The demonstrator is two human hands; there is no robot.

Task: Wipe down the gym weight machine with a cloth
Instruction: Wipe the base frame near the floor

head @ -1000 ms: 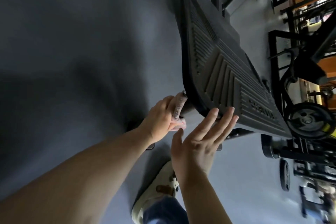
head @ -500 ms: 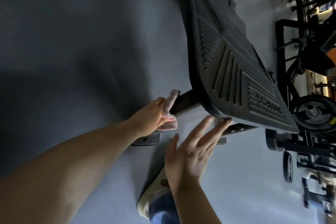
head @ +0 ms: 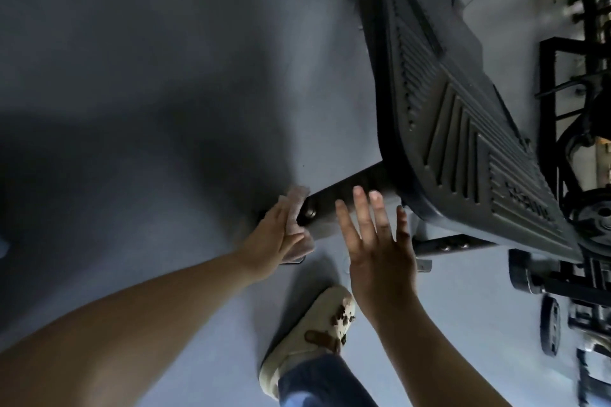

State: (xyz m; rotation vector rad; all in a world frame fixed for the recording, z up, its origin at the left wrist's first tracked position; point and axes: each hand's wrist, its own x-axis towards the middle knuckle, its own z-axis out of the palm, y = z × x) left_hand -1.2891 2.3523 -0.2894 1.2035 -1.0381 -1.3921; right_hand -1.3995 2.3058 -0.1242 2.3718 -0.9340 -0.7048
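Across the grey floor (head: 148, 76) at the left, your bare left forearm is reaching in toward the machine's base. Your left hand (head: 274, 238) is holding the pinkish cloth (head: 297, 205) against the near end of a dark metal bar (head: 347, 188), with the fingers curling round the cloth and the thumb pinching it from below; a bolt head (head: 310, 213) is showing just beside the cloth. Next along, your right hand (head: 380, 241) is hovering over the same bar with its fingers (head: 360, 208) straight and spread apart, holding nothing; whether the tips are touching the bar I cannot tell. Below it, your cream shoe (head: 310, 337) is standing on the floor. Further right, the ribbed black footplate (head: 463, 129) of the weight machine is tilting up from the bar, and a weight plate (head: 598, 218) is sitting at the far right edge.
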